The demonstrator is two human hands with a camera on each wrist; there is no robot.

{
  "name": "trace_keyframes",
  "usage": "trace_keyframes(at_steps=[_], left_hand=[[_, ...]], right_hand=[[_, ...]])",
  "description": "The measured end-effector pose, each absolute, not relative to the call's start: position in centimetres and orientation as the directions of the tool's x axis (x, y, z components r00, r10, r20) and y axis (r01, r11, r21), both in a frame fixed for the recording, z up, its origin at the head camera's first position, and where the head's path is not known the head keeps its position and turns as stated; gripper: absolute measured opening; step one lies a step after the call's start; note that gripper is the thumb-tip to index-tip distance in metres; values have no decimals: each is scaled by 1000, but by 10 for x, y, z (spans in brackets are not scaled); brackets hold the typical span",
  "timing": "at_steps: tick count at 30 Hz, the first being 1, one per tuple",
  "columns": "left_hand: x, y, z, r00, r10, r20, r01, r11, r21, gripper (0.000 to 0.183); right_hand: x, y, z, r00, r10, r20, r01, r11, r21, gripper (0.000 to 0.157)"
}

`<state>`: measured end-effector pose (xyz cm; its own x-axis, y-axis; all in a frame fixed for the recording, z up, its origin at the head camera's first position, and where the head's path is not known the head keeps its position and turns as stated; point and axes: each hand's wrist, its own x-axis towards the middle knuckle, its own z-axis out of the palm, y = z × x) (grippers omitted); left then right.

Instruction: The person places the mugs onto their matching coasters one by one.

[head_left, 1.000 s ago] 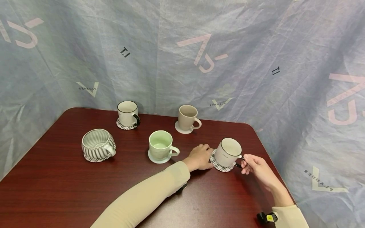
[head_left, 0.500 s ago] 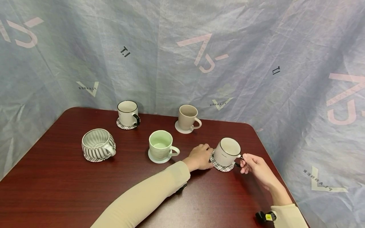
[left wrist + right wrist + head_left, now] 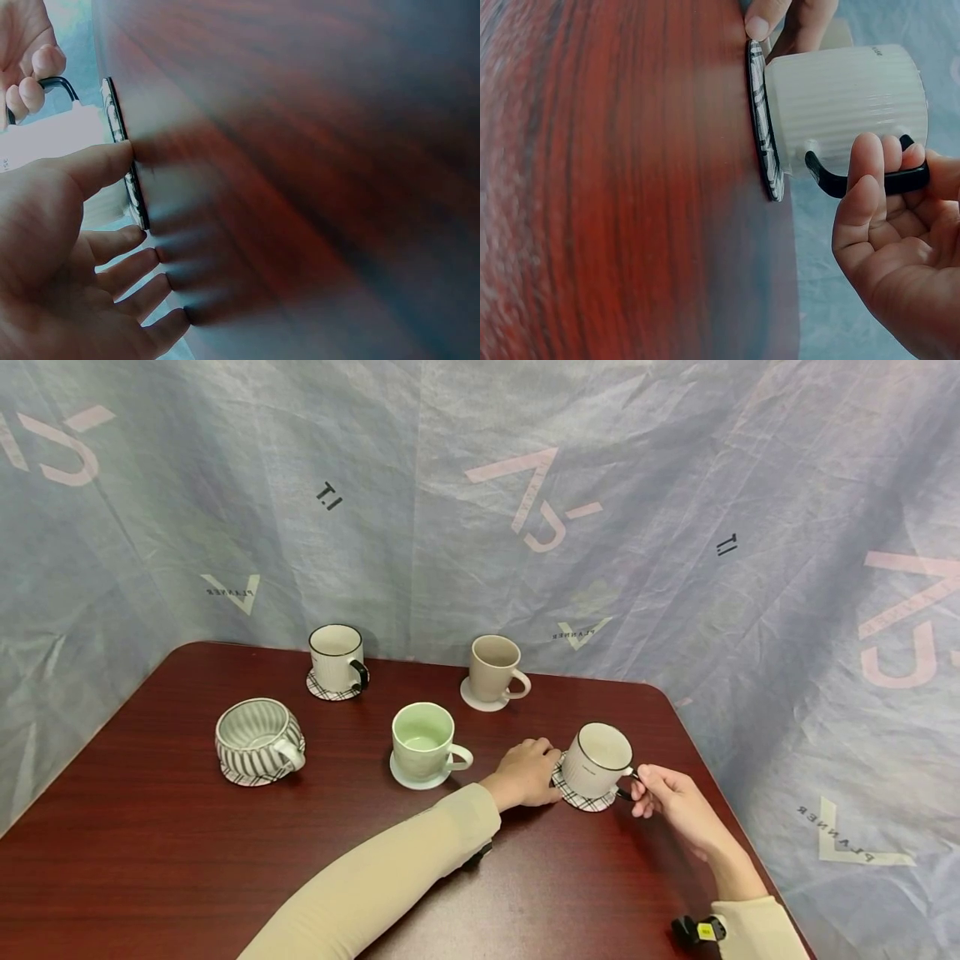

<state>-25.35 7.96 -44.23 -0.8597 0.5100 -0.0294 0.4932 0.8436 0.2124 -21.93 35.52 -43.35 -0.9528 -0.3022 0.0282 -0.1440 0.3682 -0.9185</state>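
My right hand (image 3: 678, 802) holds the black handle of a white ribbed mug (image 3: 596, 766) with a dark rim at the right of the table. In the right wrist view the fingers curl round that handle (image 3: 907, 181). Under the mug lies a round plaid coaster (image 3: 585, 802) with a black edge. My left hand (image 3: 525, 774) reaches to the coaster's left side, palm down. The left wrist view has its thumb (image 3: 112, 161) and index finger gripping the coaster's edge, with the other fingertips on the table. The mug's base sits right at the coaster's top face.
A green mug (image 3: 422, 743) on a pale coaster stands left of my left hand. Behind are a beige mug (image 3: 492, 671) and another white mug (image 3: 333, 662) with a black handle. A striped round cup (image 3: 255, 743) stands far left. A grey-blue curtain (image 3: 480, 527) hangs beyond the table.
The white mug and right hand have shifted very slightly left since one second ago, with almost no movement in the last half second. The left hand keeps its place at the coaster.
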Motion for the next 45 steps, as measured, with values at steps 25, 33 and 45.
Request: trace_keyframes(at_steps=[25,33,45], left_hand=[[-253,79,-442,-858,514,-12,501,842,199,66],[-252,78,-442,-858,514,-8,502,841,203,66],[-254,78,-443,-857,515,-11,503,842,195,67]], right_hand=[[-221,356,-435,-949,-316,7,-125,353,-927,48],[-221,357,-436,-946,-325,-5,-117,354,-928,47],[-219,356,-434,-961,-276,-16,-100,401,-910,45]])
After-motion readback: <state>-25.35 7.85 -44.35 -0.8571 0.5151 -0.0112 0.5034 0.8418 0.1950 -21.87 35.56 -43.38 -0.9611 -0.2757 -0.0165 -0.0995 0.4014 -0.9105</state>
